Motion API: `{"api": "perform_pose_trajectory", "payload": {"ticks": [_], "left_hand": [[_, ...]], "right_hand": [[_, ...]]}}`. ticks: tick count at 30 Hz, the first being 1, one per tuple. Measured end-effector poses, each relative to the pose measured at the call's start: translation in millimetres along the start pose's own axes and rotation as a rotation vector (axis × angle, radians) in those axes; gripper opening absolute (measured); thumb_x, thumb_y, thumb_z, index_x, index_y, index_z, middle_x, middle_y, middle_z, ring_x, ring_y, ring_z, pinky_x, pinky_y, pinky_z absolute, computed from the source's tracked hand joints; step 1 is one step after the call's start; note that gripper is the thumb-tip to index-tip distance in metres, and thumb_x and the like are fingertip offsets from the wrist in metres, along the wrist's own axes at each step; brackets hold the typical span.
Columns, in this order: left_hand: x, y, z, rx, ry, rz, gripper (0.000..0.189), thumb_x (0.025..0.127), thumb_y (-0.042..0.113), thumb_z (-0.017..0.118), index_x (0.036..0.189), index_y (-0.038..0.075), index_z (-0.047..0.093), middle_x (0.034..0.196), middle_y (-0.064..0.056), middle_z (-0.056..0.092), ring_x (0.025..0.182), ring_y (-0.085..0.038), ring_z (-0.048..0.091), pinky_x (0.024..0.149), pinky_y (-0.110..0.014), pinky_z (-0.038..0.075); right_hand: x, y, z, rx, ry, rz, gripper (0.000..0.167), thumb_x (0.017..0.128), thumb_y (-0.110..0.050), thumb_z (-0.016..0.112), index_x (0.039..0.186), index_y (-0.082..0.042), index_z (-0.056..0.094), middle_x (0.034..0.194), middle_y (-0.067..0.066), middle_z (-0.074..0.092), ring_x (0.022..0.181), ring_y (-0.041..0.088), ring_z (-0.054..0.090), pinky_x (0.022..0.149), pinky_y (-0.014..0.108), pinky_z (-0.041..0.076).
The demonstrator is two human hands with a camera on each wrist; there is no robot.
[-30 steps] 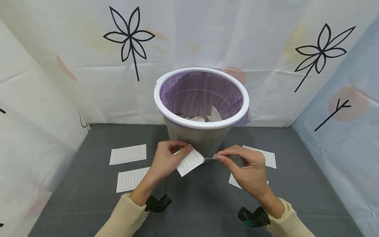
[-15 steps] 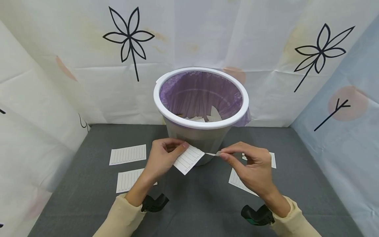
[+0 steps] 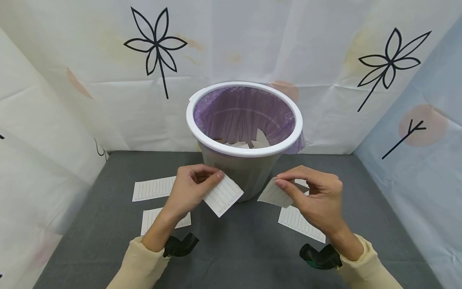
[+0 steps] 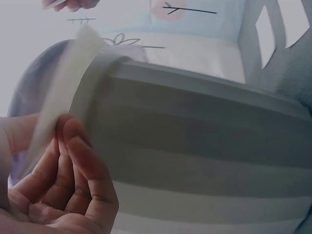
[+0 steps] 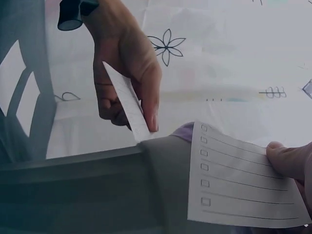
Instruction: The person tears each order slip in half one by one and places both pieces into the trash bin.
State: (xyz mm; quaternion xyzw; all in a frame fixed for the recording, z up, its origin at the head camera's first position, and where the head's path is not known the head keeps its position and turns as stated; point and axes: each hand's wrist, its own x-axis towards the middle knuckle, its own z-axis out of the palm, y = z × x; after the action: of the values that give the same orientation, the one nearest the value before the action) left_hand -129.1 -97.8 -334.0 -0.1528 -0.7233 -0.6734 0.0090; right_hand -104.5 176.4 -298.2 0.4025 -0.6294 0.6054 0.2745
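My left hand [image 3: 189, 190] pinches a piece of lined checklist paper [image 3: 224, 196] between thumb and fingers, in front of the bin. A second piece of checklist paper [image 3: 275, 194] is pinched by my right hand [image 3: 319, 196], a short way to the right. A gap separates the two pieces. Printed lines and small boxes show on the right hand's piece [image 5: 239, 180] in the right wrist view. Seen from the left wrist, the left hand's piece [image 4: 66, 92] is nearly edge-on, overlapping the bin.
A grey waste bin [image 3: 236, 168] with a white rim [image 3: 245, 151] and purple liner [image 3: 231, 112] stands behind the hands, paper scraps [image 3: 260, 139] inside. Checklist slips lie on the grey table [image 3: 231, 257], two at left [image 3: 153, 188] and two at right [image 3: 302, 224]. Patterned cloth hangs behind.
The paper that both hands held has come apart into two pieces. My left hand has moved left with one piece, and my right hand has moved right with the other.
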Motion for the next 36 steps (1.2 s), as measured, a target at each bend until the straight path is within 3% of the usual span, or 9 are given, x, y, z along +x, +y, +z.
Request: {"api": "perform_pose_trajectory", "payload": {"ticks": [11,18,29,33,36], "left_hand": [[0.2,42.8,-20.0,0.005,0.003,0.079,0.009,0.091,0.006,0.075,0.096,-0.001,0.076,0.084,-0.011,0.073,0.065,-0.022,0.066,0.057,-0.030,0.054],[9.0,68.9,-31.4,-0.013,0.061,0.152,0.009,0.091,0.003,0.074,0.097,-0.005,0.075,0.085,-0.013,0.072,0.067,-0.021,0.066,0.058,-0.028,0.054],[45.5,99.4,-38.5,-0.112,0.138,0.276,0.006,0.089,-0.001,0.073,0.094,-0.004,0.076,0.084,-0.013,0.072,0.067,-0.019,0.065,0.058,-0.027,0.054],[60.1,109.6,-36.7,-0.147,0.158,0.285,0.011,0.089,0.002,0.074,0.095,-0.008,0.075,0.086,-0.012,0.071,0.071,-0.020,0.064,0.060,-0.025,0.053],[69.7,117.2,-33.2,-0.179,0.158,0.277,0.010,0.089,0.003,0.075,0.095,-0.005,0.077,0.088,-0.012,0.071,0.075,-0.021,0.063,0.063,-0.025,0.053]], "right_hand": [[33.4,-7.6,-15.2,-0.059,0.062,0.017,0.011,0.081,0.011,0.079,0.086,0.017,0.072,0.085,0.014,0.075,0.075,0.015,0.070,0.067,0.018,0.053],[60.7,-10.5,-23.4,-0.101,0.116,0.061,0.012,0.079,0.010,0.081,0.087,0.016,0.073,0.086,0.019,0.074,0.077,0.020,0.071,0.079,0.026,0.058],[103.5,-5.7,-22.4,-0.164,0.144,0.097,0.010,0.079,0.013,0.079,0.088,0.009,0.076,0.085,0.012,0.075,0.074,0.020,0.070,0.076,0.023,0.057],[119.0,-3.1,-21.4,-0.140,0.149,0.118,0.010,0.080,0.010,0.079,0.089,0.011,0.076,0.087,0.012,0.076,0.076,0.021,0.071,0.077,0.023,0.057],[129.3,-0.4,-22.2,-0.187,0.121,0.108,0.011,0.083,0.006,0.079,0.091,0.012,0.075,0.089,0.012,0.076,0.076,0.021,0.072,0.074,0.023,0.057]]}}
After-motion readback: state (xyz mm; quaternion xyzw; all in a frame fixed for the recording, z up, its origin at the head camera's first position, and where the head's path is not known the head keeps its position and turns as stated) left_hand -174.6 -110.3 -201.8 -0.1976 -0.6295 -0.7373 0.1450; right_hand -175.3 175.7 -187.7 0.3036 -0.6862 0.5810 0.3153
